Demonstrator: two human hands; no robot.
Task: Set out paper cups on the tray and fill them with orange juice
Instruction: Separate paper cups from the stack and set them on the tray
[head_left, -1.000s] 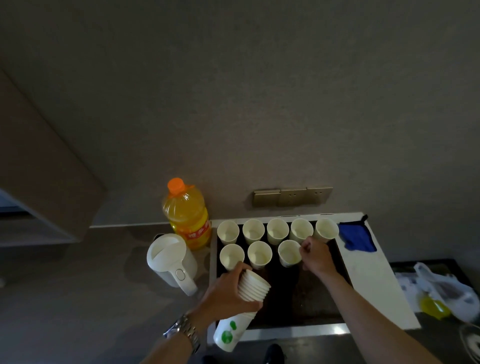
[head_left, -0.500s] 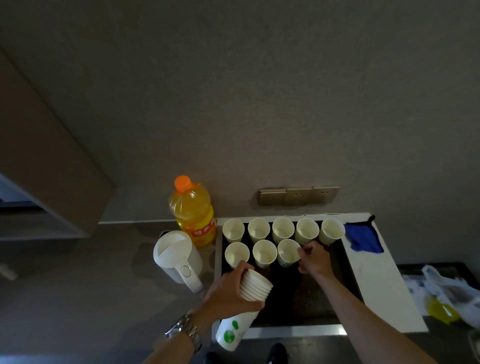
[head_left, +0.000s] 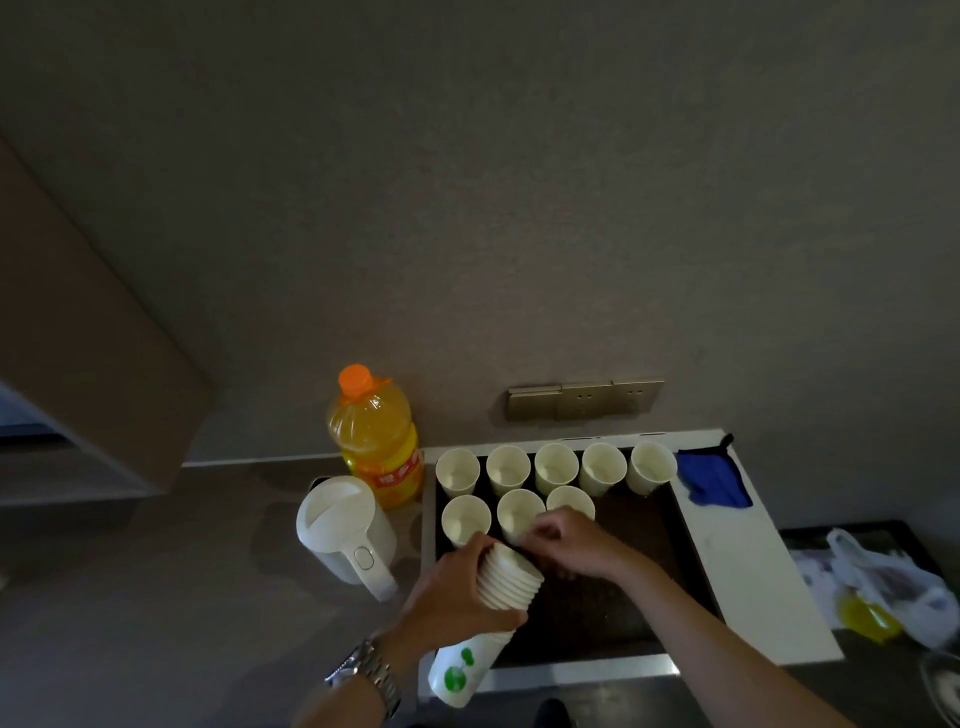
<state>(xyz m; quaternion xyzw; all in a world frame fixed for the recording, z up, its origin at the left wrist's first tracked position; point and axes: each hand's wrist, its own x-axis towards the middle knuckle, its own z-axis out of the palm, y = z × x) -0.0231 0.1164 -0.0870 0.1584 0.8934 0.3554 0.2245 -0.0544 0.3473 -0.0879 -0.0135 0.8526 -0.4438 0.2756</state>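
Eight cups (head_left: 556, 467) on tray (head_left: 613, 670), all empty. Left hand (head_left: 457, 597) grips stack (head_left: 504, 582); right hand (head_left: 571, 540) pinches its top rim. Bottle (head_left: 376, 441) capped at 10 o'clock; pouring not begun.

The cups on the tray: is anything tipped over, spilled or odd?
Nothing stands out. Eight cups stand upright in rows on the tray, apparently empty, and no spill shows.
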